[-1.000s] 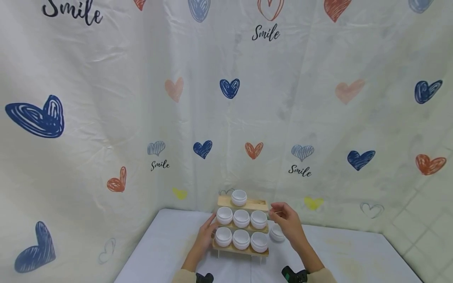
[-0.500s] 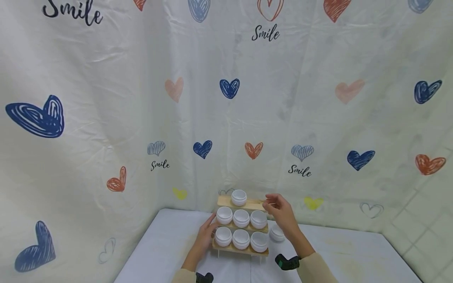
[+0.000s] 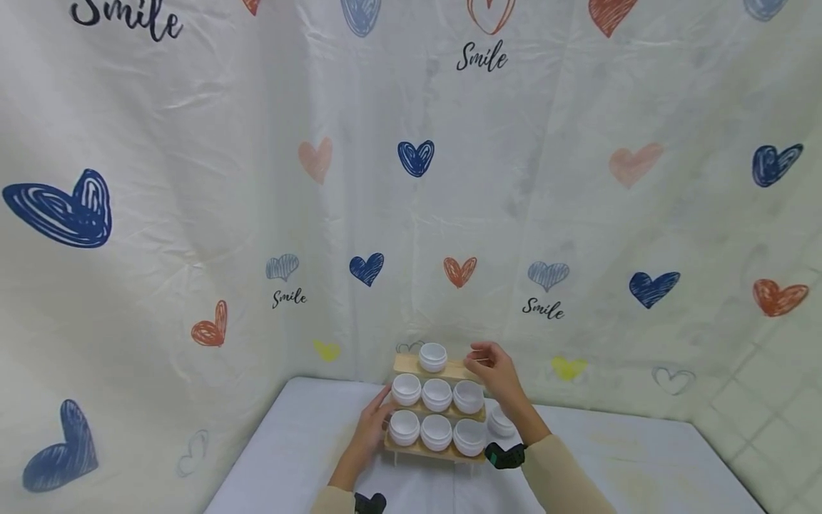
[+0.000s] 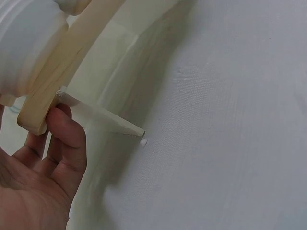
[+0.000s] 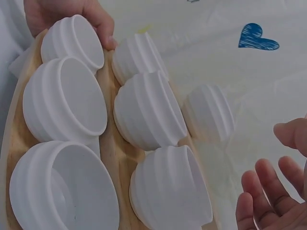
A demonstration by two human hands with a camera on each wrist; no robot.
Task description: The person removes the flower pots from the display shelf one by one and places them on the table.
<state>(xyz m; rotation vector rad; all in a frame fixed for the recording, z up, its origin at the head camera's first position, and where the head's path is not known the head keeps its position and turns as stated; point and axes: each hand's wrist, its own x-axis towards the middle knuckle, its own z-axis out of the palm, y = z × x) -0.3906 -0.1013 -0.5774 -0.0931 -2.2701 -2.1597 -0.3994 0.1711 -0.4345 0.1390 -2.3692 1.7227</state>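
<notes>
A three-tier wooden stand [image 3: 407, 365] carries small white ribbed pots. The front tier holds three, including the middle pot [image 3: 437, 432]; three more fill the second tier, and one top-tier pot [image 3: 433, 358] stands alone. My left hand [image 3: 369, 428] grips the stand's left side. In the left wrist view, its fingers [image 4: 67, 132] curl against the wooden board [image 4: 62, 62] beside a clear leg [image 4: 108, 115]. My right hand [image 3: 497, 373] is by the right end of the top tier. In the right wrist view, its fingers [image 5: 271, 184] are loosely bent, with nothing between them and the thumb.
Another white pot [image 3: 500, 422] is on the white-covered table [image 3: 610, 457], just right of the stand and partly hidden by the right forearm. A curtain [image 3: 488, 214] printed with hearts hangs close behind the table.
My right hand has moved left and up, from beside the stand to the top tier's right end. My left hand has kept its place on the stand. The pots look unmoved.
</notes>
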